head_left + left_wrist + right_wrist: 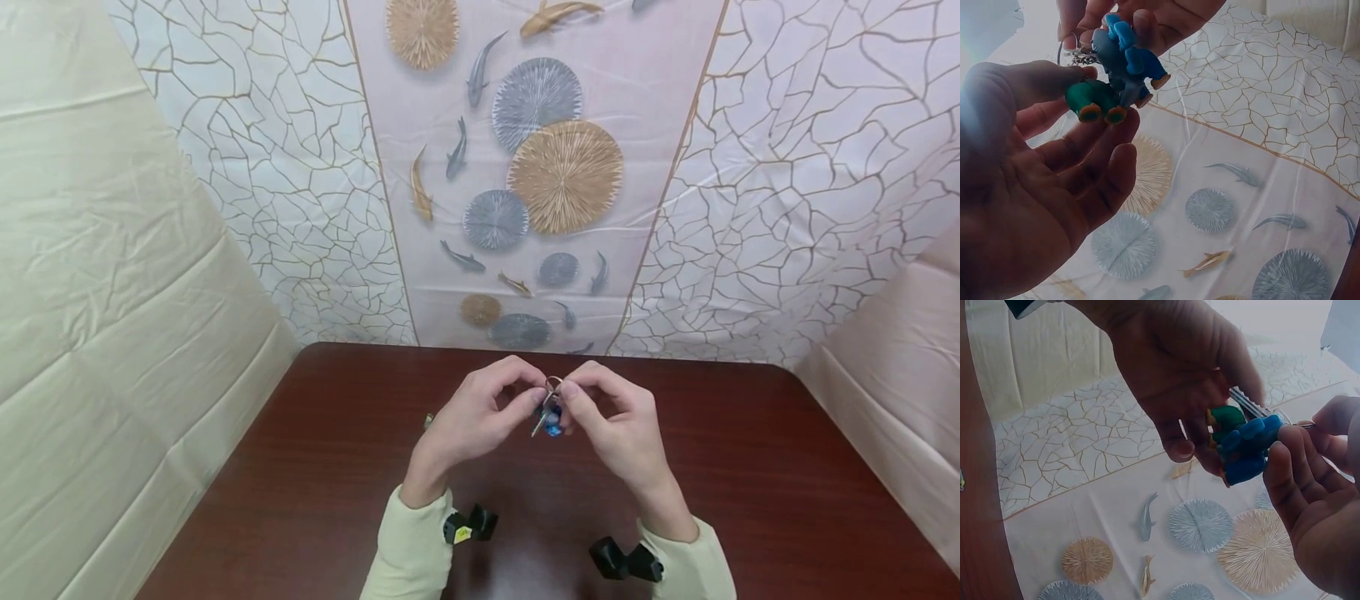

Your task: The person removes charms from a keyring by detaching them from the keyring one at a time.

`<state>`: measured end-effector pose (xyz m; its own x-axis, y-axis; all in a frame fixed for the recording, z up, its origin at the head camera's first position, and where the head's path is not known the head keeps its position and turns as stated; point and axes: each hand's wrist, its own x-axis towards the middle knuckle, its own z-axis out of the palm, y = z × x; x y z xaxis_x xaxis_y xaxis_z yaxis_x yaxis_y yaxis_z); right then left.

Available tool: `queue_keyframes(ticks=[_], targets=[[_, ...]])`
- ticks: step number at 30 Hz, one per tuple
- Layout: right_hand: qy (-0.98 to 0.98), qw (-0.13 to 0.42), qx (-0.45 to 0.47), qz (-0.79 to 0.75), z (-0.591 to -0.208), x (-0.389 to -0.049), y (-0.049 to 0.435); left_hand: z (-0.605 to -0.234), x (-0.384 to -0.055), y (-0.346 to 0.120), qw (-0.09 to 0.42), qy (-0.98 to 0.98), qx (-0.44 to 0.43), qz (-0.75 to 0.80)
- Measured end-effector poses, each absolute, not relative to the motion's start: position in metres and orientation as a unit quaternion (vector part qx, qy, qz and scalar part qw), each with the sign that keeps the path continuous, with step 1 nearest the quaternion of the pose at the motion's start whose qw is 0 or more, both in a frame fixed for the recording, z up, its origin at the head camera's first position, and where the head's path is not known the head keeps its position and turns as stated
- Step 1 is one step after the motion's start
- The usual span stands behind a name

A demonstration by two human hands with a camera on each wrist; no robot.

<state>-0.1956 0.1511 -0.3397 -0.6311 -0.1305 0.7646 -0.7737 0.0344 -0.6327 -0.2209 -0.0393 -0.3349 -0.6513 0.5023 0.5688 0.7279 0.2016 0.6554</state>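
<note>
In the head view, both hands meet above the dark table, around a keychain. The right hand [618, 421] pinches its thin metal ring [553, 382] between thumb and index finger. The left hand [480, 408] pinches the keychain just below and left of the ring; its exact contact is partly hidden. A silver key [1249, 403] hangs by the ring, its toothed blade slanting down. Beside the key dangle small toy-like charms in blue [1141, 62], grey [1107, 50] and green [1092, 97], with orange feet. Fingers of both hands curve around the charms.
The dark red-brown table [322, 500] spreads beneath the hands. A small greenish item [428, 421] lies behind the left hand, mostly hidden. A patterned cloth [495, 158] with fish and round motifs hangs at the back, and pale cloth [112, 333] covers the sides.
</note>
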Motion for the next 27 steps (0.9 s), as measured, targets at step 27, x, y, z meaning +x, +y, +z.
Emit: queue_keyframes(ticks=[27], targets=[[-0.613, 0.244, 0.422, 0.622, -0.3386, -0.1966, 0.1527, -0.332, -0.2159, -0.0381, 0.142, -0.71, -0.422, -0.546]])
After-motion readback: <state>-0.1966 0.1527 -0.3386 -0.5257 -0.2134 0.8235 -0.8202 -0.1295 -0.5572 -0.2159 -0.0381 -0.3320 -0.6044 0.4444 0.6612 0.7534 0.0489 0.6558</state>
